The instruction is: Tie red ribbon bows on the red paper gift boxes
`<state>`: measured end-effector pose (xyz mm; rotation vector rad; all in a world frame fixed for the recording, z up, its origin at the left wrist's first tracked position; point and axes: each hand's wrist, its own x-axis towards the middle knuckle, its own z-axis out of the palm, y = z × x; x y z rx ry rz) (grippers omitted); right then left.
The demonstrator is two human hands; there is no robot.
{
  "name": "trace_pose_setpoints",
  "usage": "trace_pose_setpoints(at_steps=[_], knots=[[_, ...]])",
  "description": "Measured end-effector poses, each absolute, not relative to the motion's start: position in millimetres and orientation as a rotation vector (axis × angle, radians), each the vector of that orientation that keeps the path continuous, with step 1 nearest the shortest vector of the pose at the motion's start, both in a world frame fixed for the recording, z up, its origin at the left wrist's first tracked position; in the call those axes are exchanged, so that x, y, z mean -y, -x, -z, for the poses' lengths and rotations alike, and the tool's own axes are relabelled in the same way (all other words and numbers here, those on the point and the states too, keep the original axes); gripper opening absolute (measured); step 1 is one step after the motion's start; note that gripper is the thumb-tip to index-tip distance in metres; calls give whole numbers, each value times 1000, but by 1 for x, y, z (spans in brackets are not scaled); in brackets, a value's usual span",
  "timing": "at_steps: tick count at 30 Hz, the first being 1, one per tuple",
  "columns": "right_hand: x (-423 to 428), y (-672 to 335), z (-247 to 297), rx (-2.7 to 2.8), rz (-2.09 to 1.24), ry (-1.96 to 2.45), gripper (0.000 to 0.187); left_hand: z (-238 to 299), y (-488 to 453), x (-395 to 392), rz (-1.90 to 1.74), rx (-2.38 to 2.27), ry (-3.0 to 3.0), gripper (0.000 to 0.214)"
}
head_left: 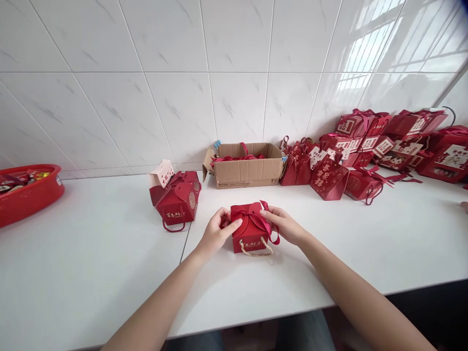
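Note:
A small red gift box [250, 236] with gold lettering stands on the white table in front of me. A gold rope handle [256, 254] droops from its front, and a dark red ribbon [251, 213] is tied across its top. My left hand [220, 230] grips the box's left side, thumb on the top and fingers behind. At the top right, my right hand [282, 223] is closed on the ribbon, its thumb and fingertips against the box. Ribbon loops hang below those fingers, whose undersides are hidden.
Left of me stands another red gift box [179, 200] with a raised pale tag. Behind is a cardboard box [248, 174] holding red ribbons. Several finished-looking red boxes [351, 146] are piled on the right by the tiled wall. A red basin [32, 200] sits far left. Another person's fingertips [464, 206] show at the right edge.

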<state>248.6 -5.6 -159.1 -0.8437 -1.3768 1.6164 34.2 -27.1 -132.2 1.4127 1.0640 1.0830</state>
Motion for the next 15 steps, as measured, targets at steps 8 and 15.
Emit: trace_pose_setpoints(at_steps=[8, 15], knots=[[9, -244, 157, 1352, -1549, 920, 33, 132, -38, 29, -1059, -1089, -1369, 35], [11, -242, 156, 1354, -1539, 970, 37, 133, -29, 25, -944, -1204, -1473, 33]])
